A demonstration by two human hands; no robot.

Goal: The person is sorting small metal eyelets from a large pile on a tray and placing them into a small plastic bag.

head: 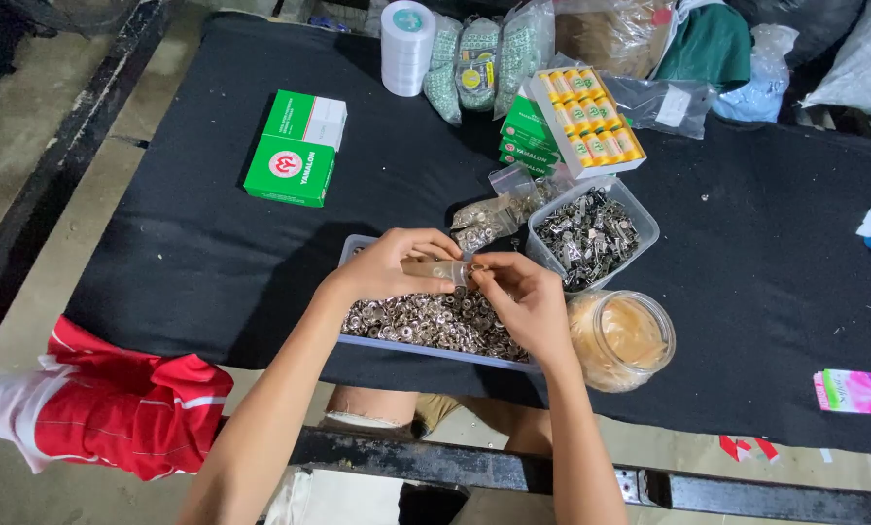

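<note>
Over the black tabletop (212, 243), your left hand (387, 264) and right hand (528, 301) meet above a shallow tray (350, 248) heaped with small metal rings (426, 326). Fingers of both hands pinch a small clear plastic bag (440, 269) between them. Just right sit a clear tub of metal clips (591, 233) and a glass jar (625, 335); a green box (295, 146) lies well apart

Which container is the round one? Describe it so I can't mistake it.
Start at the black table and find the right hand. Just right of it lies a clear jar, near the front edge. It alone is round and amber inside; the neighbouring tubs are rectangular, full of metal parts.
</note>
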